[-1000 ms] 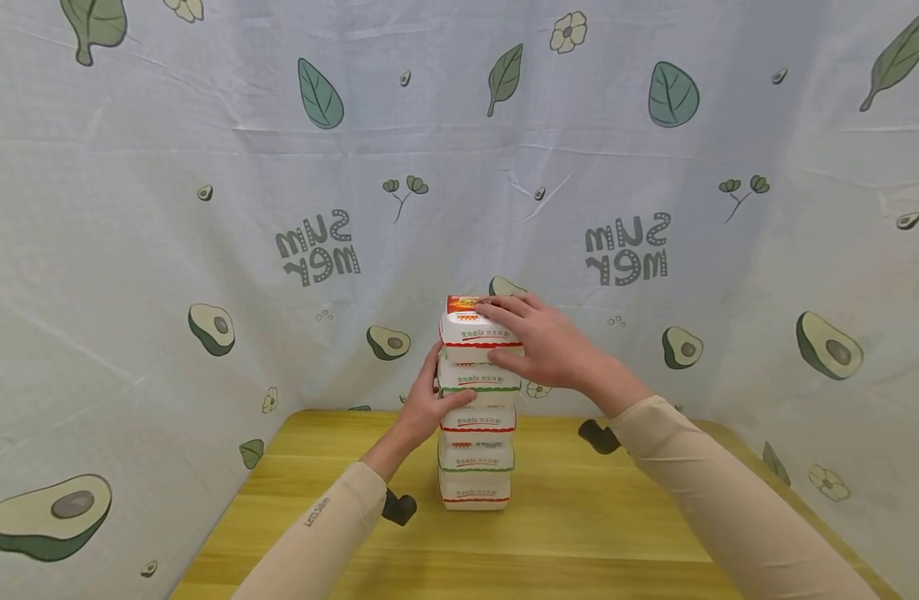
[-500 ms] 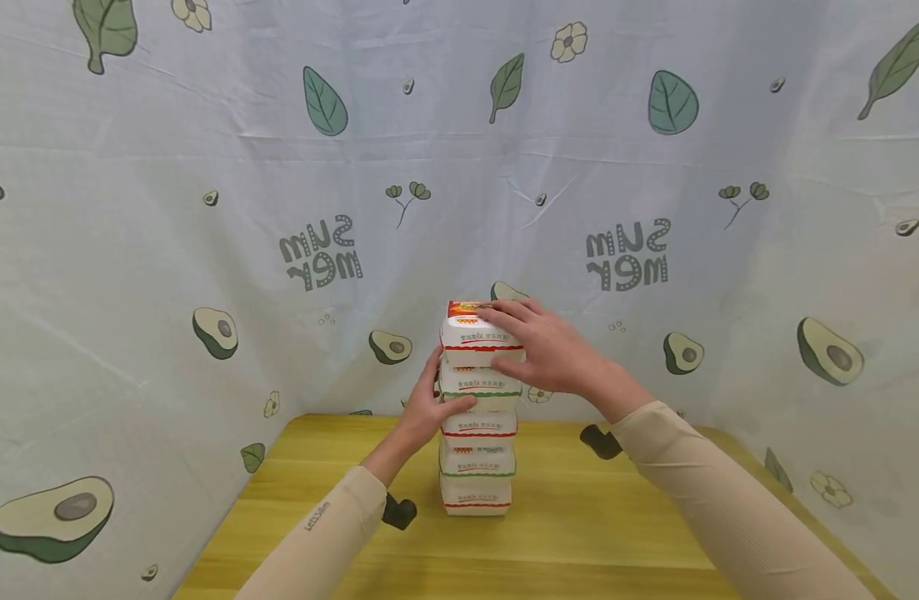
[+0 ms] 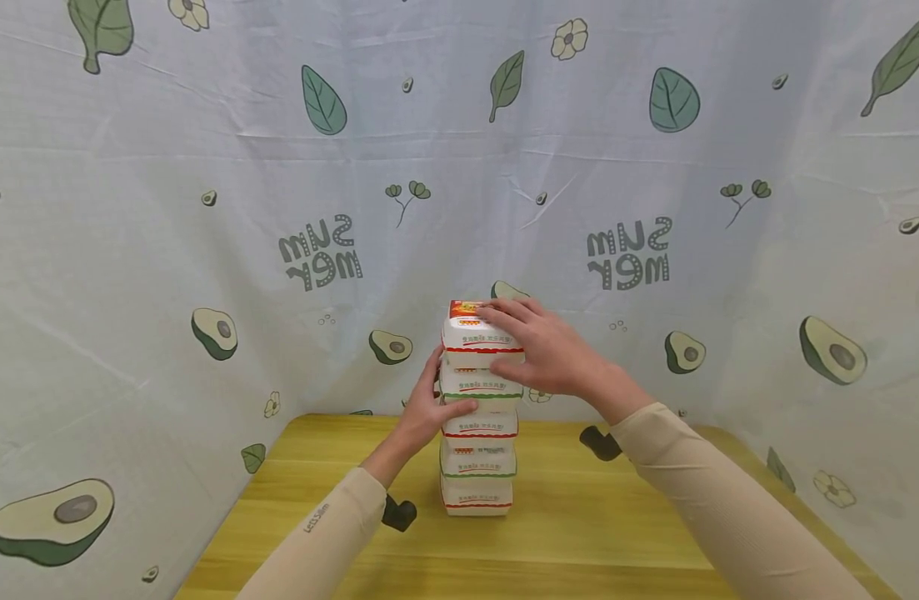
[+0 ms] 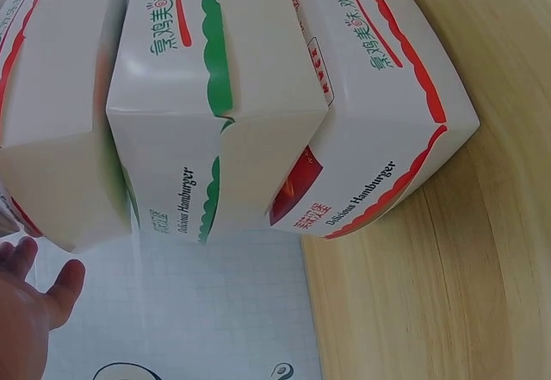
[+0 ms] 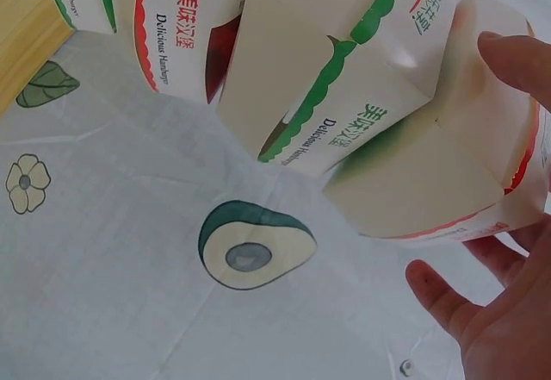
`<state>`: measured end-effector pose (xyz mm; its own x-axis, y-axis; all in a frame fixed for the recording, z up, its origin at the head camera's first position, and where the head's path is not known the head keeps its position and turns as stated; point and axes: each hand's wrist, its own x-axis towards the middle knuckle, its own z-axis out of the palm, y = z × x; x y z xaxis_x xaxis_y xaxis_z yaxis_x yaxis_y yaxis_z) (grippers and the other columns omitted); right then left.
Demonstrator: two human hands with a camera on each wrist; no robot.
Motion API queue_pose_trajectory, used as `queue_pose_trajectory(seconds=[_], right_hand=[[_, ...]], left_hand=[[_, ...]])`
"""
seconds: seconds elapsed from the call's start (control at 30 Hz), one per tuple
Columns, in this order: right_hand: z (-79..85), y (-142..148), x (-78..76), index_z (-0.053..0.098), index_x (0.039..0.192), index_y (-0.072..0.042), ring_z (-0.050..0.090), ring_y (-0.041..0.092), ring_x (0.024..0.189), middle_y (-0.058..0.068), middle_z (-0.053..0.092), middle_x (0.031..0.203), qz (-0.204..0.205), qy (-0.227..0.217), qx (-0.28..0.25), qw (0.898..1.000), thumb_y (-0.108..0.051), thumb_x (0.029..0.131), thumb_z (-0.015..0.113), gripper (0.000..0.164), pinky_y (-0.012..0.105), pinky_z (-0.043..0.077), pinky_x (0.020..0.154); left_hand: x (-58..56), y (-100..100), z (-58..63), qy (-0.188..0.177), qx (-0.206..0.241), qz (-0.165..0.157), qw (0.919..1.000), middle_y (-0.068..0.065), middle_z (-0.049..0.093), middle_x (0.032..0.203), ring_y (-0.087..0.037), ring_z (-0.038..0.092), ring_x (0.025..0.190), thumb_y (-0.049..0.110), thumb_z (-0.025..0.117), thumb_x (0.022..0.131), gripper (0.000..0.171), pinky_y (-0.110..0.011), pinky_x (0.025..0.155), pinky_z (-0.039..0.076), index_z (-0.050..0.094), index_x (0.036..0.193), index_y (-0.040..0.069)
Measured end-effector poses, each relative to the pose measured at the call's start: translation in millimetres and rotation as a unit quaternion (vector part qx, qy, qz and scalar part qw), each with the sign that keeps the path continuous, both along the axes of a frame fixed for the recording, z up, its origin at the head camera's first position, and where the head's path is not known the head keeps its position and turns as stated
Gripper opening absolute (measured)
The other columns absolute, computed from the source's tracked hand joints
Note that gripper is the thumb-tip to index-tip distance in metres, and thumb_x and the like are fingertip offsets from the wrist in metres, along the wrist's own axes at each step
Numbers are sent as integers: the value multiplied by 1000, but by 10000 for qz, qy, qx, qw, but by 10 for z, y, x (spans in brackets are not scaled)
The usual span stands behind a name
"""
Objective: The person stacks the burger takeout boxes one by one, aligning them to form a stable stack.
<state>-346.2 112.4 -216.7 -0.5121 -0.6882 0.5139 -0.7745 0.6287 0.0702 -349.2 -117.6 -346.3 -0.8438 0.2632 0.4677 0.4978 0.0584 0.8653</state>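
Observation:
Several white hamburger boxes [image 3: 477, 467], with wavy red or green bands, stand in one tall stack on the table. My right hand [image 3: 545, 346] is at the top box [image 3: 474, 337], its fingers spread over the top and right side and its thumb near the front. In the right wrist view, some fingers stand apart from the red-banded box [image 5: 422, 173]. My left hand [image 3: 425, 404] rests along the stack's left side, fingers extended beside the green-banded second box [image 3: 477, 385] and thumb across its lower front. The left wrist view shows fingertips [image 4: 65, 289] beside a box corner.
The stack stands on a yellow wooden table [image 3: 594, 517]. Right behind it hangs a pale curtain [image 3: 459, 167] printed with avocados and leaves. Black curved straps [image 3: 399, 512] show by both wrists. The boxes are slightly offset from one another.
The head view has shifted slightly, so everything sits a little lower in it than one second ago. Both hands and the stack keep the same places relative to each other.

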Motion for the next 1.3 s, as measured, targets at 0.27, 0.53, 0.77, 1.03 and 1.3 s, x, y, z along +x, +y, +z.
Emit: queue_pose_trajectory(seconds=[0.27, 0.53, 0.77, 1.03, 1.3], right_hand=[[-10, 23, 14, 40, 155, -25, 34, 26, 142, -1, 37, 160, 17, -1, -70, 10000, -36, 86, 78, 79, 53, 43, 106], [-22, 47, 25, 39, 156, -25, 33, 26, 143, -1, 35, 160, 56, 8, -125, 9999, -39, 86, 79, 82, 56, 35, 111], [-31, 68, 52, 39, 155, -24, 34, 27, 142, 1, 36, 160, 98, 72, -189, 9997, -38, 83, 82, 85, 59, 33, 111], [-20, 104, 83, 37, 157, -24, 34, 30, 142, 5, 34, 162, 13, 90, -226, 9997, -39, 82, 83, 89, 61, 32, 111], [-88, 226, 150, 31, 159, -25, 29, 32, 145, 4, 26, 165, -247, -80, -359, 9990, -45, 79, 85, 99, 63, 32, 111]], left_hand=[[189, 12, 178, -29, 41, -190, 9998, -13, 46, 143, -25, 62, 112, 15, 76, 89, 100, -41, 88, 57, 7, 162, 22], [183, 12, 170, -15, 48, -240, 9997, -14, 48, 143, -26, 64, 112, 14, 76, 89, 101, -42, 88, 58, 8, 162, 25], [-26, -20, 6, 291, -194, 314, 9989, -11, 37, 151, -24, 52, 119, 14, 78, 86, 103, -39, 89, 52, 9, 162, 25], [-85, -44, -62, 352, -109, 550, 9978, -1, 33, 156, -24, 42, 131, 24, 80, 85, 102, -45, 97, 47, 13, 161, 34], [34, -156, -97, 55, -326, 713, 9969, -7, 16, 167, -31, 16, 153, 41, 81, 81, 112, -68, 116, 20, 7, 163, 23]])
